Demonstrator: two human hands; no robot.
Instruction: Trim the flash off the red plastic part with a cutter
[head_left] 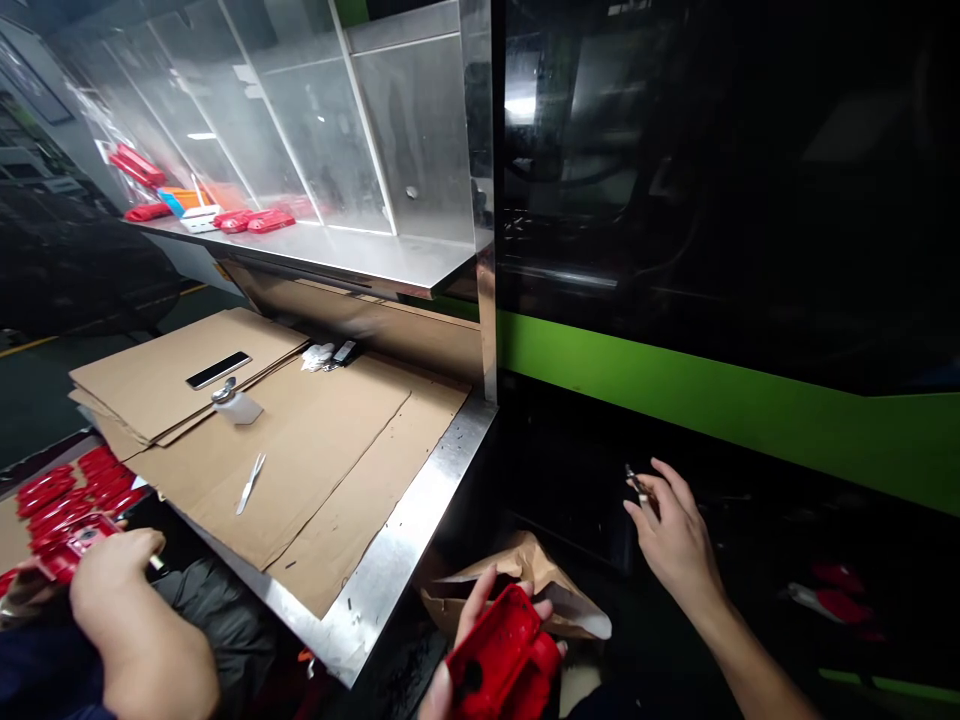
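My left hand is wrapped around a red plastic housing, a hollow moulded part with its open side facing up. Off to the right, my right hand pinches a small, slim tool with a dark metal tip; its exact kind is too small to make out. A gap separates this tool from the housing. Just beyond the left hand is an open brown paper bag, partly covered by the fingers and the housing.
A cardboard-covered metal table holds tweezers, a pump bottle and a phone. Above it runs a metal shelf bearing red parts. At left, a co-worker's hand works by several red housings. A black-and-green machine stands ahead.
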